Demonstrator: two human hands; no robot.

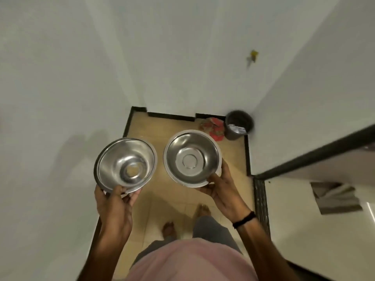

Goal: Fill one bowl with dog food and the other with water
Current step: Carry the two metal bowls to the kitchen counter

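You've filled nothing yet: your left hand (113, 201) grips one empty bowl (125, 164) at nine o'clock, your right hand (222, 191) the other bowl (192, 157) at three. Food and water remain.

Two round, shiny stainless-steel bowls are in view, one at nine o'clock (125, 164) and one just right of centre (192, 158), each held by one of two bare hands, the left hand (115, 201) and the right hand (223, 191). One dark cylindrical waste bin (238, 124) stands at two o'clock, with one red crumpled packet (214, 127) beside it. Two bare feet show at six o'clock, and one black wristband (244, 219) at four o'clock.
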